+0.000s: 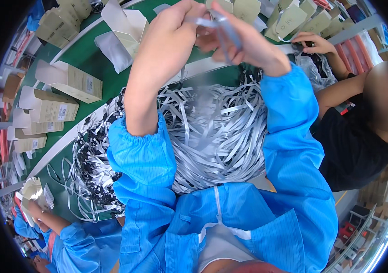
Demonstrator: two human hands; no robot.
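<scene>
Both hands are raised together over the far part of the bench. My left hand [173, 25] is closed, its fingertips pinching a grey flat lanyard [228, 32]. Bands of the same lanyard cross my right hand [248, 43], whose fingers are bent around it and partly blurred. Below my hands, between my forearms, lies a big heap of silver-grey lanyards [216, 136]. Many black end pieces [94, 150] lie bunched at the heap's left side. My left forearm hides part of the heap.
Opened cream boxes [80, 82] stand along the left on the green bench [75, 52]. Another open box [123, 25] and a white pouch [114, 52] are beyond my left hand. A co-worker in black [353, 136] reaches in from the right; another in blue [85, 241] works at lower left.
</scene>
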